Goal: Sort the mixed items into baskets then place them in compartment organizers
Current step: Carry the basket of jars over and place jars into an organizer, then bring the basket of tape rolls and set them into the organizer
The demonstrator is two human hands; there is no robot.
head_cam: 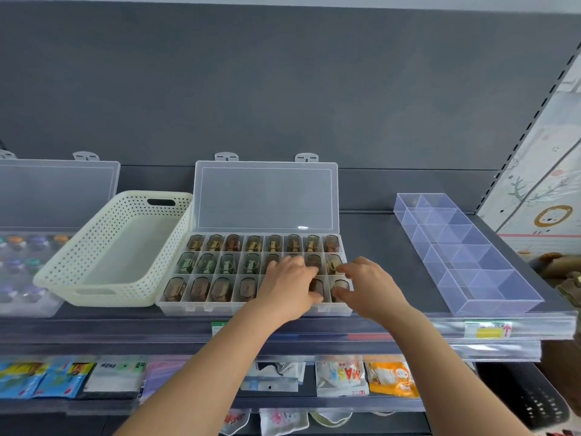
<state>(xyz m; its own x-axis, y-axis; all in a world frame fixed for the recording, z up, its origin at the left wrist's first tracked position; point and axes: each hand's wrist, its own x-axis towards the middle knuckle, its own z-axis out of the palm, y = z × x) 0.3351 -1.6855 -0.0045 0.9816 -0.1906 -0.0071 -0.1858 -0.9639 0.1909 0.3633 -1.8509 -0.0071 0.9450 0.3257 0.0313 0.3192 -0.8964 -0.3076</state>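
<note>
Over right end of organizer (201,305): left hand (289,287), fingers bent into compartments, grip unclear; right hand (367,287) beside it, fingers loosely spread, holding nothing. Items (220,264) fill its compartments; basket (63,272) touching organizer's left side.

A white packet (341,379) hanging under the shelf edge (393,328) carries big coloured letters, seen upside down, that seem to read "MASK". The price label (487,330) on this edge, at the right, shows a red arrow pointing up; its small print is too blurred to read.
</note>
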